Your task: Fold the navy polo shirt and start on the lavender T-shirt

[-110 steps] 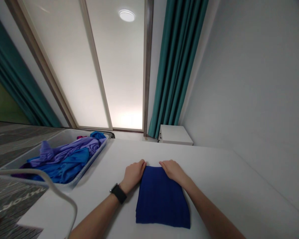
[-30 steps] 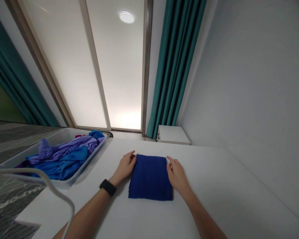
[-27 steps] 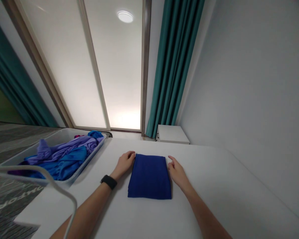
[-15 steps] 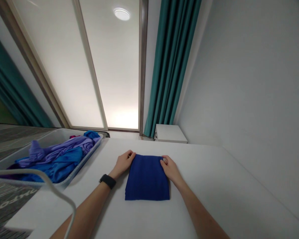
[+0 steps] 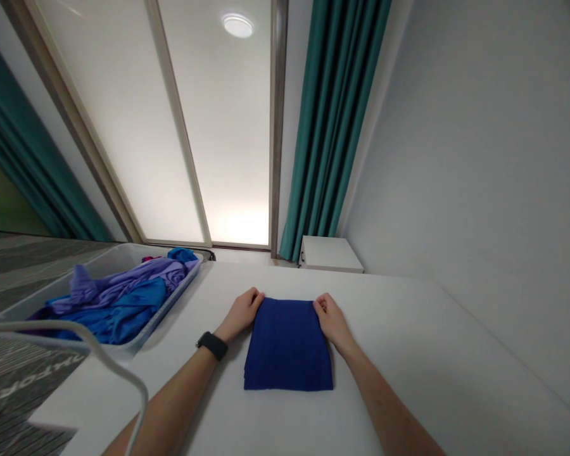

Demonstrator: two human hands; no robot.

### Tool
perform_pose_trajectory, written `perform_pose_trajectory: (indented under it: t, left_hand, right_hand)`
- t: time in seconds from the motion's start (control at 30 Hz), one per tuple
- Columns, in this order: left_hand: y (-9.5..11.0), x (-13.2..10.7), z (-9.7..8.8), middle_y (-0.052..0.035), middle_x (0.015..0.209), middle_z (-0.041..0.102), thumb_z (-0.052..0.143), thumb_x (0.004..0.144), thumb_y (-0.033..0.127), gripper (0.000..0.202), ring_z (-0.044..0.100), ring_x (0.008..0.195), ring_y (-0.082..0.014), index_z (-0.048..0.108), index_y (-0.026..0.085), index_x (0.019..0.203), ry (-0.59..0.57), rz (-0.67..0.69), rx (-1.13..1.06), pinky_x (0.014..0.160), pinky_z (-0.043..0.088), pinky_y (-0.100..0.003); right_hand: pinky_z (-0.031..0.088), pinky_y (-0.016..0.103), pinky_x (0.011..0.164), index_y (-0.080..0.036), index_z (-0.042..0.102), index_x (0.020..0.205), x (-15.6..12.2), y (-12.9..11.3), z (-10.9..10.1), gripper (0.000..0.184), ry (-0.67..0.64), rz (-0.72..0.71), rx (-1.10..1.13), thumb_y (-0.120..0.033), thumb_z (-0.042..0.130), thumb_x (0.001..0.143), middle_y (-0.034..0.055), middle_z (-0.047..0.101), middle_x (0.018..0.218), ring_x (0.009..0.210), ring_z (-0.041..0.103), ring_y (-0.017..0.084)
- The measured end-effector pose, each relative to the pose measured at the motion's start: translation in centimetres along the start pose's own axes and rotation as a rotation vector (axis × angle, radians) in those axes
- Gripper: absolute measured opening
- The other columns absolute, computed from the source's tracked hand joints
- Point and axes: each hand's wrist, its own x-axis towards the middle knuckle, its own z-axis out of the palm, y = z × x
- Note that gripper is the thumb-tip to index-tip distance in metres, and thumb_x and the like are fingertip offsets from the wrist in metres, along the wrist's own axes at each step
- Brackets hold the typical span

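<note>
A dark blue folded cloth (image 5: 288, 348) lies flat on the white table (image 5: 408, 367), its layered edges showing at the lower left. My left hand (image 5: 243, 311), with a black watch (image 5: 212, 346) on the wrist, pinches the cloth's far left corner. At the far right corner my right hand (image 5: 331, 318) has its thumb and fingers closed on the fabric. The underside of the cloth is hidden.
A pale plastic basket (image 5: 168, 316) holding purple and blue clothes (image 5: 133, 301) stands at the left. A white cable (image 5: 118, 373) curves across the lower left. Behind the table are a small white cabinet (image 5: 330, 253), a teal curtain (image 5: 335, 126) and frosted sliding doors (image 5: 237, 139).
The whole view has shifted slightly, so things sit a little farther right. Both hands stay at the cloth's far corners, and the cloth keeps its folded shape.
</note>
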Motion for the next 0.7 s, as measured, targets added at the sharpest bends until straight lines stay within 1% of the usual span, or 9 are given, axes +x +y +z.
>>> perform_pose_trajectory:
  t: [0.1, 0.2, 0.27, 0.37, 0.43, 0.5, 0.57, 0.63, 0.7]
  left_hand:
    - [-0.1, 0.1, -0.1, -0.0046, 0.076, 0.065, 0.036, 0.091, 0.045, 0.033, 0.059, 0.074, -0.0213, 0.051, 0.022, 0.073, 0.006, -0.002, 0.009, 0.071, 0.043, -0.032]
    - [-0.2, 0.1, -0.1, -0.0048, 0.075, 0.065, 0.037, 0.091, 0.044, 0.033, 0.059, 0.074, -0.0216, 0.053, 0.022, 0.073, 0.008, -0.001, 0.005, 0.072, 0.044, -0.032]
    - [-0.2, 0.2, 0.0, -0.0046, 0.075, 0.066, 0.038, 0.091, 0.045, 0.033, 0.06, 0.075, -0.0218, 0.053, 0.022, 0.074, 0.009, -0.002, 0.002, 0.072, 0.044, -0.032]
    - [-0.3, 0.3, 0.0, -0.0042, 0.074, 0.065, 0.039, 0.09, 0.046, 0.033, 0.06, 0.074, -0.0217, 0.053, 0.022, 0.073, 0.013, -0.004, -0.004, 0.071, 0.043, -0.031]
    - [-0.3, 0.3, 0.1, -0.0038, 0.073, 0.065, 0.039, 0.09, 0.046, 0.033, 0.059, 0.073, -0.0212, 0.053, 0.022, 0.072, 0.017, -0.004, -0.009, 0.07, 0.043, -0.031]
    - [-0.3, 0.3, 0.2, -0.0031, 0.072, 0.064, 0.039, 0.09, 0.045, 0.033, 0.059, 0.072, -0.0206, 0.052, 0.022, 0.072, 0.018, -0.007, -0.014, 0.07, 0.043, -0.03]
    - [-0.4, 0.3, 0.3, -0.0023, 0.071, 0.063, 0.039, 0.09, 0.044, 0.031, 0.058, 0.071, -0.0198, 0.051, 0.022, 0.072, 0.021, -0.01, -0.017, 0.069, 0.042, -0.03]
    - [-0.5, 0.2, 0.5, -0.0016, 0.07, 0.062, 0.039, 0.09, 0.044, 0.03, 0.057, 0.07, -0.019, 0.05, 0.022, 0.072, 0.033, -0.004, -0.02, 0.068, 0.042, -0.029]
    - [-0.6, 0.2, 0.6, -0.0014, 0.07, 0.061, 0.039, 0.09, 0.043, 0.029, 0.056, 0.07, -0.0184, 0.049, 0.022, 0.072, 0.046, 0.01, -0.028, 0.068, 0.042, -0.028]
  right_hand:
    - [0.047, 0.031, 0.068, -0.022, 0.051, 0.089, 0.0, 0.0, 0.0, 0.016, -0.009, -0.009, 0.038, -0.035, 0.043, 0.084, 0.0002, 0.062, 0.072, 0.07, 0.061, 0.019]
    - [0.048, 0.029, 0.062, -0.02, 0.053, 0.102, 0.2, -0.1, -0.4, 0.025, -0.033, 0.033, 0.056, -0.031, 0.043, 0.083, -0.0012, 0.061, 0.073, 0.065, 0.06, 0.018]
    - [0.049, 0.029, 0.063, -0.019, 0.056, 0.106, 0.2, -0.6, -0.9, 0.029, -0.03, 0.057, 0.012, -0.029, 0.042, 0.082, 0.0007, 0.062, 0.077, 0.066, 0.061, 0.018]
    - [0.049, 0.036, 0.082, -0.018, 0.061, 0.106, -0.7, -2.7, -1.4, 0.031, 0.051, -0.056, -0.222, -0.025, 0.041, 0.085, 0.0095, 0.066, 0.098, 0.088, 0.062, 0.022]
    - [0.041, 0.045, 0.097, -0.019, 0.063, 0.114, -2.3, -5.1, -1.2, 0.033, 0.084, -0.196, -0.463, -0.027, 0.042, 0.089, 0.0134, 0.063, 0.116, 0.111, 0.056, 0.027]
    - [0.032, 0.049, 0.105, -0.019, 0.061, 0.121, -4.5, -7.7, -0.4, 0.036, 0.009, -0.297, -0.61, -0.03, 0.041, 0.093, 0.0139, 0.06, 0.127, 0.121, 0.049, 0.029]
    - [0.021, 0.049, 0.114, -0.017, 0.056, 0.131, -6.8, -9.9, 0.9, 0.043, -0.117, -0.408, -0.652, -0.036, 0.038, 0.097, 0.0136, 0.054, 0.138, 0.132, 0.041, 0.028]
    - [0.014, 0.048, 0.117, -0.015, 0.049, 0.14, -8.5, -11.1, 2.1, 0.053, -0.24, -0.467, -0.64, -0.045, 0.033, 0.099, 0.0138, 0.045, 0.147, 0.138, 0.034, 0.027]
    - [0.013, 0.049, 0.118, -0.015, 0.043, 0.145, -9.4, -11.4, 3.0, 0.06, -0.323, -0.468, -0.624, -0.051, 0.032, 0.098, 0.0131, 0.038, 0.153, 0.142, 0.028, 0.028]
